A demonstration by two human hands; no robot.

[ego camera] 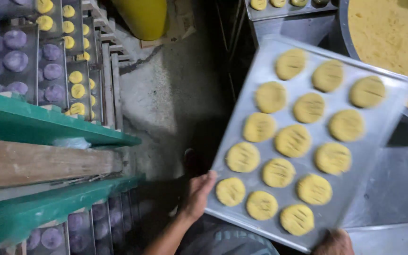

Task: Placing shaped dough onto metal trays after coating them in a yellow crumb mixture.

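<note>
Both hands gripped a metal tray (378,127) of yellow dough rounds (293,140). The left hand (198,192) clasped its near-left edge; the right hand (334,242) held the near corner

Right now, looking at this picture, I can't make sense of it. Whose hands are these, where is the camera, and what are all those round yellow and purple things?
The camera sits on a person's head and looks down, so you see their own two bare hands. The left hand grips the near left corner of a flat grey metal baking tray, and the right hand, only partly in view, holds its near edge. On the tray lie rows of round yellow dough pieces, each scored with lines. To the left stands a green-framed rack holding more trays of purple dough rounds and small yellow ones. At top right is a large round vat of yellow batter. Below is a grey concrete floor.
</note>
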